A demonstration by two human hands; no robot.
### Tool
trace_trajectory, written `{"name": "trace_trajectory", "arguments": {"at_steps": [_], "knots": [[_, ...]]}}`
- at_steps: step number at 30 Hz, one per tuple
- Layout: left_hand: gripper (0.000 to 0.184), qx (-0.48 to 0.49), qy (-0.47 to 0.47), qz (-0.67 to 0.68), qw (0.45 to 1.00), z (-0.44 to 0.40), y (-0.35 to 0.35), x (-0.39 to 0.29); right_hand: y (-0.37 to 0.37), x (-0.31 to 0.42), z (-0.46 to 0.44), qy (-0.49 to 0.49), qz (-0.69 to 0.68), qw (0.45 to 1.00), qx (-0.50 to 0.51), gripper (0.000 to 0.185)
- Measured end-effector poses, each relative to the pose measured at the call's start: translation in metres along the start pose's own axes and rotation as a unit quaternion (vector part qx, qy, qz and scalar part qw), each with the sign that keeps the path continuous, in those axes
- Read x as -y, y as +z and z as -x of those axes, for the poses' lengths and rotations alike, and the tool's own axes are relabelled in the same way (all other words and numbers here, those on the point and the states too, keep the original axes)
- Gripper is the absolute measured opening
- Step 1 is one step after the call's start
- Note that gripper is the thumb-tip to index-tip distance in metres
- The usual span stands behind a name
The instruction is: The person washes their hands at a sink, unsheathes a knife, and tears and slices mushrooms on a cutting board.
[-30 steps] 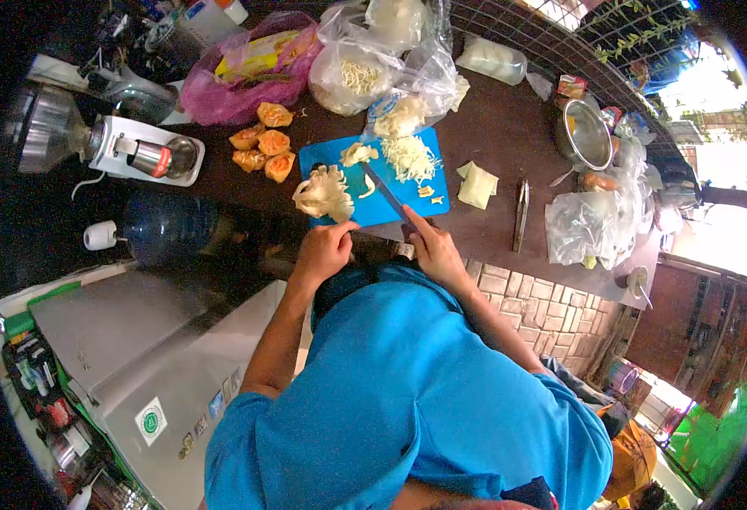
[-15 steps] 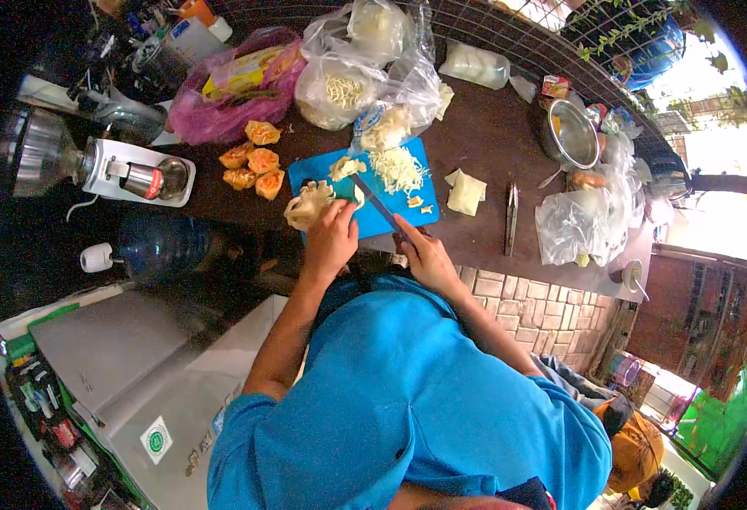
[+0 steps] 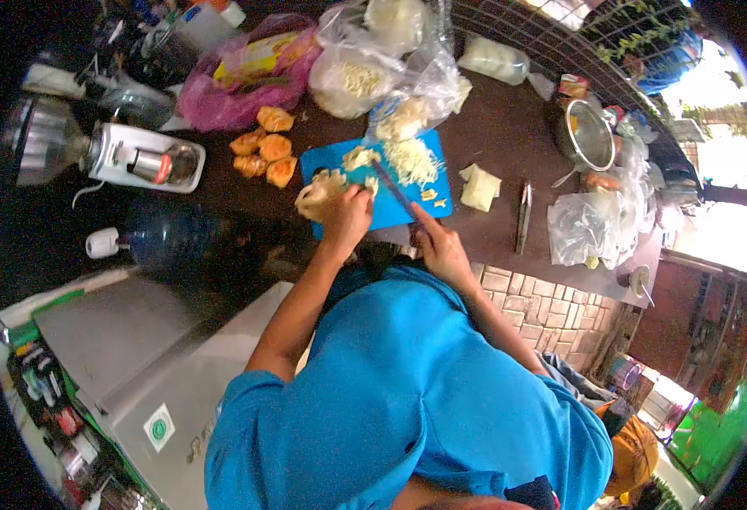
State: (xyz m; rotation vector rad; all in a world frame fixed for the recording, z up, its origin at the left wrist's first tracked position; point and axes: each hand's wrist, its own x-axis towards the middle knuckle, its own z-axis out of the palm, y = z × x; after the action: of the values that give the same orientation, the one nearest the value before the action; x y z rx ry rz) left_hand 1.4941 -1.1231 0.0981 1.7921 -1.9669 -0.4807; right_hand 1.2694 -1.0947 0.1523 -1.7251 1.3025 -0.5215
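Note:
On a blue cutting board, my right hand is closed around the handle of a knife, its blade pointing up and left across the board. My left hand has its fingers bunched on a small pale piece of vegetable beside the blade. A larger pale, folded vegetable piece, cabbage or mushroom, lies against that hand's left side. Cut pale bits sit at the knife tip. To the right is a heap of thin white shreds, with small scraps below it.
Several orange, filled pastry-like pieces lie left of the board. Behind stand a pink bag and clear bags. Rightward are pale square sheets, tongs, a metal bowl and a plastic bag.
The whole view has shifted slightly, so the table's things appear farther right. My left fingers are more bunched on the piece. The knife remains in my right hand at the board.

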Motion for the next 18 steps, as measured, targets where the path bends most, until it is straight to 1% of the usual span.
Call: {"name": "trace_trajectory", "arguments": {"at_steps": [1, 3, 4, 7, 9, 11, 12, 14, 18], "knots": [[0.012, 0.003, -0.012, -0.004, 1.000, 0.001, 0.003, 0.001, 0.000, 0.002, 0.001, -0.038, 0.005, 0.999, -0.027, 0.057], [0.012, -0.016, 0.001, 0.026, 1.000, 0.002, 0.009, 0.003, 0.001, 0.002, 0.000, -0.030, -0.014, 0.999, -0.022, 0.056], [0.012, -0.014, 0.002, 0.019, 1.000, 0.002, 0.002, -0.004, 0.007, -0.005, 0.000, -0.053, 0.014, 0.998, -0.041, 0.056], [0.012, -0.032, -0.003, 0.012, 0.999, 0.008, 0.000, -0.009, 0.014, -0.013, 0.001, -0.057, 0.039, 0.997, -0.043, 0.058], [0.012, -0.045, 0.000, 0.004, 0.999, 0.011, 0.004, -0.006, 0.014, -0.011, 0.003, -0.064, 0.020, 0.997, -0.041, 0.059], [0.011, -0.071, 0.001, 0.019, 0.997, 0.014, 0.017, 0.003, 0.012, -0.007, 0.005, -0.043, 0.067, 0.996, -0.029, 0.057], [0.011, -0.070, 0.000, 0.019, 0.997, 0.015, 0.014, 0.001, 0.013, -0.007, 0.007, -0.043, 0.067, 0.996, -0.027, 0.057], [0.010, -0.111, 0.023, 0.001, 0.994, 0.017, 0.008, -0.002, 0.015, -0.007, 0.008, -0.075, 0.058, 0.995, -0.027, 0.060], [0.011, -0.108, 0.020, -0.014, 0.994, 0.019, 0.006, -0.001, 0.018, -0.010, 0.009, -0.086, 0.073, 0.994, -0.003, 0.061]]}}
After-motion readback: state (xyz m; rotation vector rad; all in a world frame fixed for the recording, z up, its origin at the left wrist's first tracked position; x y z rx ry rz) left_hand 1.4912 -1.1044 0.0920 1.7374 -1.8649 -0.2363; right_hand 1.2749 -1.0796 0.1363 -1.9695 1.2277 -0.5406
